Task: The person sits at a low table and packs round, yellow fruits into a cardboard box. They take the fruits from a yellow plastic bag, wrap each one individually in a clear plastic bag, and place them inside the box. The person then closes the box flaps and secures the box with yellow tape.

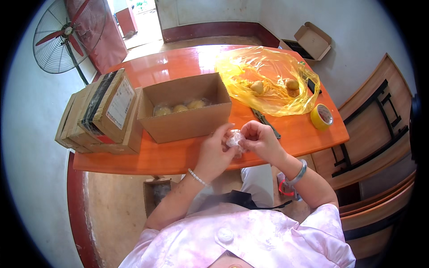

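Note:
My left hand (214, 150) and my right hand (263, 139) meet at the table's near edge. Between their fingertips is a crumpled piece of clear plastic wrap (235, 140); whether something is inside cannot be seen. Just beyond my left hand, an open cardboard box (187, 122) contains several round yellowish fruits or potatoes (196, 104) that look wrapped in clear plastic. A spread yellow plastic bag (271, 104) lies to the right with more of the round produce (257, 87) on it. A dark green knife-like tool (268, 124) rests beyond my right hand.
Taped cardboard boxes (95, 110) are stacked at the table's left end. A yellow tape roll (321, 118) and a dark flat object (313, 86) are on the right. A floor fan (68, 31) stands behind the boxes. Folded tables (372, 124) lean at right; another box (157, 192) sits below.

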The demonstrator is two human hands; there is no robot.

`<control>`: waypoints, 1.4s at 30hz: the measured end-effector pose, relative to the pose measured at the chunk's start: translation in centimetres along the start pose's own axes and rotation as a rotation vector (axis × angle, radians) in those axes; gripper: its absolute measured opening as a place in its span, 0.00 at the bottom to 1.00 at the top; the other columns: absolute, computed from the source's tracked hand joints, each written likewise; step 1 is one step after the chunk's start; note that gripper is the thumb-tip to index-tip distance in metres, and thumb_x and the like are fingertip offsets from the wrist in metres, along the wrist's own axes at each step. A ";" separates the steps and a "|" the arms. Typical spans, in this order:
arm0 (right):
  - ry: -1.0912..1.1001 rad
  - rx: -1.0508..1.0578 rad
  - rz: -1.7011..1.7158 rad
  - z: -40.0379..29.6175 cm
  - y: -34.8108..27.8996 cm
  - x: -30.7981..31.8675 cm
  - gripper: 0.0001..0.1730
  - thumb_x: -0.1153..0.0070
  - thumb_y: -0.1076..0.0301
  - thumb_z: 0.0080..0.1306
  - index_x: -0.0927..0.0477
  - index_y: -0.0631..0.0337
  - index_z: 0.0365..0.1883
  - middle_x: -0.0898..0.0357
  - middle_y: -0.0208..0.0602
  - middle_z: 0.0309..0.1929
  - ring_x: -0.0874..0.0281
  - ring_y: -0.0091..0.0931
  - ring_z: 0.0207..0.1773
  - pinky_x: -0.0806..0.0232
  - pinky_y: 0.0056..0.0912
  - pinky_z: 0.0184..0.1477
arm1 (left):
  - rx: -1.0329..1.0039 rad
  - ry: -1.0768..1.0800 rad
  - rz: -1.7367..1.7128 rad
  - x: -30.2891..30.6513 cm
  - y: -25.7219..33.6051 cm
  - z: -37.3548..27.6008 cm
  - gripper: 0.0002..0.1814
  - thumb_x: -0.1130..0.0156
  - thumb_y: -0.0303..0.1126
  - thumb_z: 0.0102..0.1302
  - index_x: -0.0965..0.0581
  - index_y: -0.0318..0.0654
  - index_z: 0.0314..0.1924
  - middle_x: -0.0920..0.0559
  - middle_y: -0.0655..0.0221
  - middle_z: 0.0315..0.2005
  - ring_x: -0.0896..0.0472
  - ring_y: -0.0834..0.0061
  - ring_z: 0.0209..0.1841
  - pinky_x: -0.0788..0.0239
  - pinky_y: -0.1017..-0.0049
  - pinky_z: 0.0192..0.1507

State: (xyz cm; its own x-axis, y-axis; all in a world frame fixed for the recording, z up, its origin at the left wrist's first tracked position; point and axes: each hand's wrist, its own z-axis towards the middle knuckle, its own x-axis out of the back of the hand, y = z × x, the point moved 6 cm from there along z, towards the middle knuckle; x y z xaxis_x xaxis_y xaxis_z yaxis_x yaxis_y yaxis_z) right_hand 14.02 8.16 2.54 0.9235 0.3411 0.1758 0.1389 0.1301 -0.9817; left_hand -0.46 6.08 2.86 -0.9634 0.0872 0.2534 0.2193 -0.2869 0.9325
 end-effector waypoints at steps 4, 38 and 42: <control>-0.028 -0.067 0.122 0.2 1.0 0.0 0.08 0.43 0.80 0.61 0.25 0.67 0.39 0.23 0.29 0.32 0.25 0.15 0.33 0.30 0.18 0.34 | 0.085 -0.082 -0.081 -0.5 -0.7 -0.3 0.23 0.36 0.20 0.56 0.28 0.30 0.53 0.17 0.64 0.33 0.19 0.80 0.34 0.25 0.80 0.36; 0.024 0.095 -0.421 -0.3 -1.7 0.1 0.07 0.38 0.77 0.58 0.24 0.64 0.33 0.22 0.32 0.30 0.24 0.18 0.33 0.31 0.22 0.33 | -0.250 0.077 0.252 0.1 1.0 -0.4 0.07 0.34 0.25 0.53 0.20 0.36 0.33 0.18 0.63 0.31 0.19 0.68 0.29 0.27 0.72 0.32; 0.006 0.074 -0.400 -0.2 -1.8 0.1 0.07 0.38 0.77 0.58 0.24 0.64 0.34 0.21 0.30 0.30 0.24 0.17 0.34 0.31 0.21 0.33 | -0.446 0.123 0.396 0.2 2.4 -1.1 0.07 0.33 0.25 0.53 0.18 0.37 0.34 0.17 0.62 0.32 0.19 0.70 0.26 0.27 0.75 0.29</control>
State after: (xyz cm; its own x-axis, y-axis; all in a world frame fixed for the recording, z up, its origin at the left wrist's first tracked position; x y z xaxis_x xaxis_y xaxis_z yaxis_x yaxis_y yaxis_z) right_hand 13.90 7.73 4.34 0.8042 0.2442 0.5418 0.4615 0.3178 -0.8283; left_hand -0.24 4.40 4.88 -0.8386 -0.2109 0.5022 0.5041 -0.6497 0.5690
